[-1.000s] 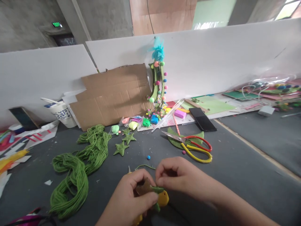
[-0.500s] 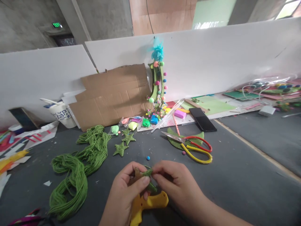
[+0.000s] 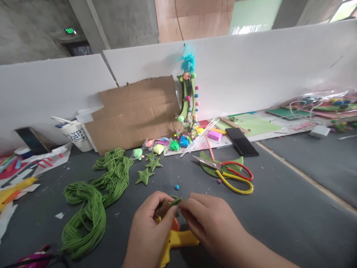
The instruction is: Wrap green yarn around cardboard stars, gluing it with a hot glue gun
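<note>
Head-cam view down onto a dark grey worktable point(image 3: 279, 208) w/ craft clutter. Both bare hands are meeting at bottom centre: the left hand point(image 3: 149, 232) is pinching a small brown cardboard piece point(image 3: 163, 207) between thumb and fingers, and the right hand point(image 3: 208, 219) is closing its fingertips narrowly on a strand of green yarn point(image 3: 175, 201) lying across that piece. A yellow glue gun point(image 3: 175, 240) is lying on the table directly under the hands, its orange nozzle point(image 3: 174, 224) pointing up just beneath the fingers. A big loose skein of green yarn point(image 3: 92, 201) is sprawling to the left; green yarn stars point(image 3: 145, 175) and scissors point(image 3: 228, 173) w/ red and yellow handles are lying farther back. Likely risks: fingers are working very near the nozzle, so a burn or glue smear seems possible if it's hot; the light pinch could let the strand slip off the piece; can't tell whether any glue is on it
</note>
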`<state>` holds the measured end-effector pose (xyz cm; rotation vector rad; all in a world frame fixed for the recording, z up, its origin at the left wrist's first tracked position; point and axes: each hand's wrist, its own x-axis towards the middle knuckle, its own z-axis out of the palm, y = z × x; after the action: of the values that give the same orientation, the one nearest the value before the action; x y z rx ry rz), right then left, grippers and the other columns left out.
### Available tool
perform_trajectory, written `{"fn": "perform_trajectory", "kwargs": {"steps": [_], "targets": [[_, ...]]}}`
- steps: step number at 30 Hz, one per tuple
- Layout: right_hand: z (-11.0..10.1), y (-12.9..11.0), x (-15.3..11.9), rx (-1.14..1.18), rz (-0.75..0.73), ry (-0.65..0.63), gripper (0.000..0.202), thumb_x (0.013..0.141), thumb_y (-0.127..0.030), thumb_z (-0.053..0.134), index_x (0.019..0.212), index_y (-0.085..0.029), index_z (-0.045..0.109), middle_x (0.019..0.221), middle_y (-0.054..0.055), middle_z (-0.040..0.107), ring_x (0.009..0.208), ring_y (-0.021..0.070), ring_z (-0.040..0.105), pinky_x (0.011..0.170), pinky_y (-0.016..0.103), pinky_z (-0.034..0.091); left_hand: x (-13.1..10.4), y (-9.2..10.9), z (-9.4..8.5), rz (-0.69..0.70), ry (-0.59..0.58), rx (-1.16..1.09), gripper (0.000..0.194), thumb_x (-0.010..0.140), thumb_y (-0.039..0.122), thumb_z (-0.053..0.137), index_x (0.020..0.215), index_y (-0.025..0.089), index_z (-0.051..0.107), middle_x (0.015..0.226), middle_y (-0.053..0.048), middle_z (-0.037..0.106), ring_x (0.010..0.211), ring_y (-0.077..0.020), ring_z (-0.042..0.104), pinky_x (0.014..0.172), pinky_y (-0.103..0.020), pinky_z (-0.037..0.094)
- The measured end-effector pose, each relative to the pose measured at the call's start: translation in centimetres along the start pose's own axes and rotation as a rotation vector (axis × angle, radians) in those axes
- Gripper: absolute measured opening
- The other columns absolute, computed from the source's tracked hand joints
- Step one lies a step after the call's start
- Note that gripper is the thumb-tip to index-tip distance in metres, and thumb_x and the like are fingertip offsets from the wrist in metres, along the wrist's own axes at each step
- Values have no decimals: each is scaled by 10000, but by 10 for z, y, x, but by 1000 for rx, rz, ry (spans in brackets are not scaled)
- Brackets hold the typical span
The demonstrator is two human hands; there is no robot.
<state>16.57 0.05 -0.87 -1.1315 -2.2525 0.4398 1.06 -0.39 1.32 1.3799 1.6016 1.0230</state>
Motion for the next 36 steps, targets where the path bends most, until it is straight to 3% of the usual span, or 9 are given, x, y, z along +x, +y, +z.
{"fn": "perform_trajectory", "kwargs": {"steps": [4,10,13,17,19,22,26,30,36], "targets": [[-6,3,0,-115,-114,-27,184,870,-124,438,725,-190,530,677,-3,544,575,134,460,525,261,283,0,-2,-2,74,-78,147,73,645,171,628,583,211,624,560,28,583,559,-154,537,543,-223,405],[-18,9,3,-147,-230,-130,162,870,-112,458,763,-188,552,728,4,544,599,134,454,516,264,274,1,-3,-2,-57,-195,65,106,589,118,611,519,197,598,473,49,459,481,-122,414,453,-199,303],[-26,12,7,114,-99,-192,134,872,-140,500,793,-190,596,741,-10,566,631,112,490,545,222,319,2,0,-5,-99,-323,20,73,575,122,633,557,188,609,482,52,470,481,-115,407,458,-204,307],[-28,19,12,669,227,-340,54,770,-147,611,736,-183,631,637,-56,519,586,87,464,533,183,332,0,1,-9,-115,-465,-73,78,559,113,656,571,176,612,500,49,510,473,-102,441,467,-201,336],[-20,21,14,899,354,-333,38,747,-183,630,713,-167,624,591,-66,481,546,76,422,516,181,315,-1,-2,-9,-160,-471,-199,82,581,142,670,608,179,603,492,50,522,433,-97,456,445,-201,350],[-5,18,16,1077,448,-210,86,732,-234,642,736,-159,601,555,-78,445,512,68,379,497,182,289,0,-6,-7,-160,-358,-409,102,625,179,689,652,184,591,532,43,558,452,-95,490,458,-197,379],[4,6,14,845,409,-26,63,775,-212,565,751,-169,605,566,-59,468,529,92,425,515,200,321,2,-7,-5,-195,-263,-562,83,693,193,674,709,187,592,537,50,554,492,-86,498,493,-179,388],[3,1,5,389,126,54,151,853,-160,478,820,-181,625,685,-6,564,612,117,497,566,211,347,2,-7,-2,-250,-240,-614,106,694,206,676,711,174,576,559,46,555,491,-84,484,501,-187,390],[7,3,-2,72,-49,33,173,869,-121,425,774,-177,558,666,0,556,559,120,475,509,227,288,1,-9,2,-134,-62,-287,88,669,226,662,671,196,579,525,67,512,460,-100,495,468,-193,382]]}}
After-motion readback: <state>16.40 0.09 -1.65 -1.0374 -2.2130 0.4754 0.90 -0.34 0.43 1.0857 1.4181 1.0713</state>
